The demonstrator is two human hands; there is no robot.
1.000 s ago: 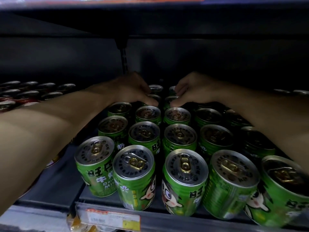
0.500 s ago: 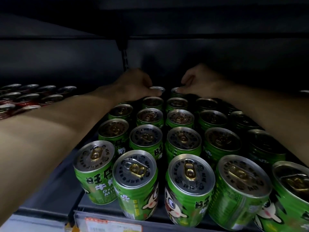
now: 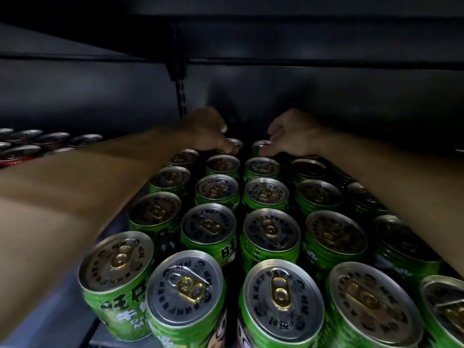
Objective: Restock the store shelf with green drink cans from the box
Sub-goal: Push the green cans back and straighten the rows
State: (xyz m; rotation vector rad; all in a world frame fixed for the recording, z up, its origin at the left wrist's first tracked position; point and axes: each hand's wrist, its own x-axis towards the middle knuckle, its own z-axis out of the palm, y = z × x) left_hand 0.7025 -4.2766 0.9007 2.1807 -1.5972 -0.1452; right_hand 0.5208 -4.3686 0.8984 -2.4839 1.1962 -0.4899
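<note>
Shelf: dark, green cans upright in rows, near to far. Red cans far left. Left hand grasps back-row can; right hand fingers curled on next can, far centre.

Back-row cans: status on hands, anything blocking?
Left hand grips back-row can. Right hand grips its neighbour. Green rows packed upright; nothing blocking.
</note>
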